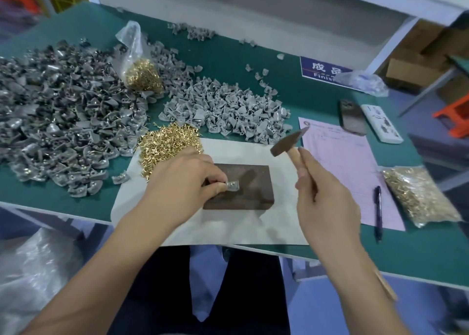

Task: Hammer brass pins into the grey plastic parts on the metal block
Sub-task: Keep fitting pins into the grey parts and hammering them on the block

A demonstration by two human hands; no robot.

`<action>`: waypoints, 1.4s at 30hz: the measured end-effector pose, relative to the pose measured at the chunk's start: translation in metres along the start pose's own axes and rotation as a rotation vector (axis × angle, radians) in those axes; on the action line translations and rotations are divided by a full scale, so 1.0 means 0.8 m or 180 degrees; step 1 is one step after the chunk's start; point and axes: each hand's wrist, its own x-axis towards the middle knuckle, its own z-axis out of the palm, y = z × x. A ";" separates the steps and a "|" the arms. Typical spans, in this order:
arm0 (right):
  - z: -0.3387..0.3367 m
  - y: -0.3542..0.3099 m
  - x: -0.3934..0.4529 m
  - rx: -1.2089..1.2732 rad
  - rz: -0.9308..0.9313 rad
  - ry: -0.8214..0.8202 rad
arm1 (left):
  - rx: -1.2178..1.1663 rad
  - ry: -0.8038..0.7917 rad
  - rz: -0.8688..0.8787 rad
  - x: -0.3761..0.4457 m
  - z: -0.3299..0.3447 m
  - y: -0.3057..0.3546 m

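**Hammer raised over a held part on the block**

Green tabletop (pixel 228 63) fills the single head view, with white shelving behind it at twelve o'clock and cardboard boxes off at two o'clock. At centre a sheet of white paper (pixel 253 154) carries the dark metal block (pixel 253 182). The left hand (pixel 182 182) pinches one grey plastic part (pixel 233 185) with its fingers, pressing it on the block's nine o'clock side. The right hand (pixel 327 202) is clenched round the wooden handle of the hammer (pixel 286 144), whose head hangs above the block toward one o'clock. Whether a pin already stands in the part is too small to tell.

The fingertips lie just beside the strike point, so a stroke drifting toward nine o'clock would likely hit them. A glancing blow could also bend the pin or flick the part off the block.

Loose brass pins (pixel 170 144) lie heaped at eleven o'clock of the block, touching the paper. Grey parts (pixel 223 111) are piled at twelve o'clock, and a larger, darker heap (pixel 58 111) spreads at nine to ten o'clock. A bag of pins (pixel 142 76) sits between them; another (pixel 418 195) lies at three o'clock beside a pink form (pixel 342 162) and a pen (pixel 378 207).
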 end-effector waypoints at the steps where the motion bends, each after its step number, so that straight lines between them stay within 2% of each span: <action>1: 0.004 0.005 0.008 -0.0169 0.0121 -0.0036 | 0.0000 -0.0011 0.0003 0.000 0.000 0.001; 3: 0.013 0.014 0.021 -0.0400 0.0288 -0.0145 | -0.0011 -0.0037 -0.0001 0.000 -0.002 0.002; 8: 0.040 0.018 0.024 -0.0206 0.0467 -0.0308 | -0.0059 -0.0084 -0.0041 0.000 -0.002 0.003; 11: 0.045 0.016 0.021 -0.0215 0.0068 -0.0014 | -0.0085 -0.0101 -0.0055 0.000 -0.001 0.002; 14: 0.049 -0.003 0.014 0.0579 -0.0673 0.0345 | -0.0235 -0.0012 -0.0008 -0.004 0.002 0.004; 17: 0.056 -0.029 0.007 0.0773 -0.1260 0.0020 | -0.0687 0.0165 -0.0090 -0.018 0.008 0.006; 24: 0.080 -0.071 0.004 0.0945 -0.1501 -0.0499 | -0.1245 0.0521 -0.0509 -0.058 0.005 -0.021; 32: 0.134 -0.157 0.002 0.0831 -0.1859 -0.0955 | -0.0775 0.0879 -0.1167 -0.108 -0.018 -0.079; 37: 0.167 -0.198 -0.007 0.0416 -0.2082 -0.1305 | -0.0433 0.0779 -0.1554 -0.140 -0.023 -0.113; 42: 0.190 -0.215 -0.010 0.0280 -0.1931 -0.1064 | -0.0431 0.0790 -0.1887 -0.156 -0.024 -0.132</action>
